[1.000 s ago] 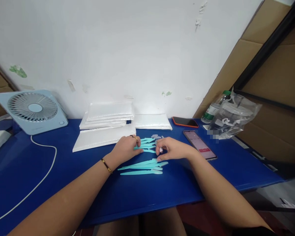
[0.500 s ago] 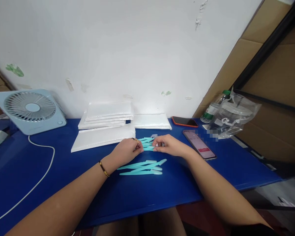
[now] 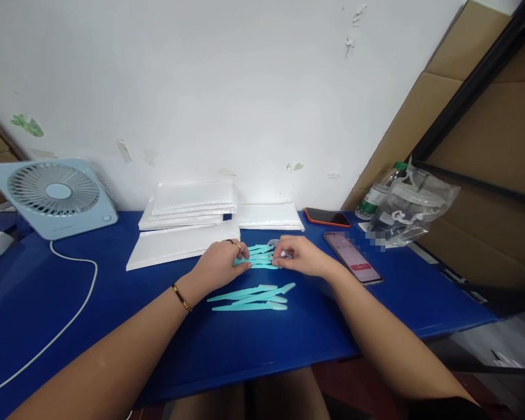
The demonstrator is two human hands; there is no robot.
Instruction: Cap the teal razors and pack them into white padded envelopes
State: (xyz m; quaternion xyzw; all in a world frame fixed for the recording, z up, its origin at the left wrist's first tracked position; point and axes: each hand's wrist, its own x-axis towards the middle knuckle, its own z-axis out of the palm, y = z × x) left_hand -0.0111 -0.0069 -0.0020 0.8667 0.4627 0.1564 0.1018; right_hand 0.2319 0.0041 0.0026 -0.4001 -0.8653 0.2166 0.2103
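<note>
A group of turquoise eyebrow razors (image 3: pixel 261 257) lies on the blue table between my hands, their handles to the left. My left hand (image 3: pixel 222 261), with a ring and a bracelet, closes thumb and fingers around the handle ends. At the blade ends, my right hand (image 3: pixel 301 255) is curled in a pinch. Something small and whitish shows among its fingers, too small to name. Nearer to me, several more razors (image 3: pixel 249 298) lie loosely crossed, touched by neither hand.
White padded mailers (image 3: pixel 192 198) are stacked at the wall, with more mailers (image 3: pixel 269 216) beside them. A blue fan (image 3: pixel 59 195) with a white cable stands left. To the right are a red-edged phone (image 3: pixel 327 217), a lit phone (image 3: pixel 354 259), a bottle (image 3: pixel 374 198) and a bagged cup (image 3: pixel 413 207).
My left hand has shifted slightly left and its thumb and fingers have parted more, baring more of the razors. My right hand stays at the blade ends. The nearer razors lie as before.
</note>
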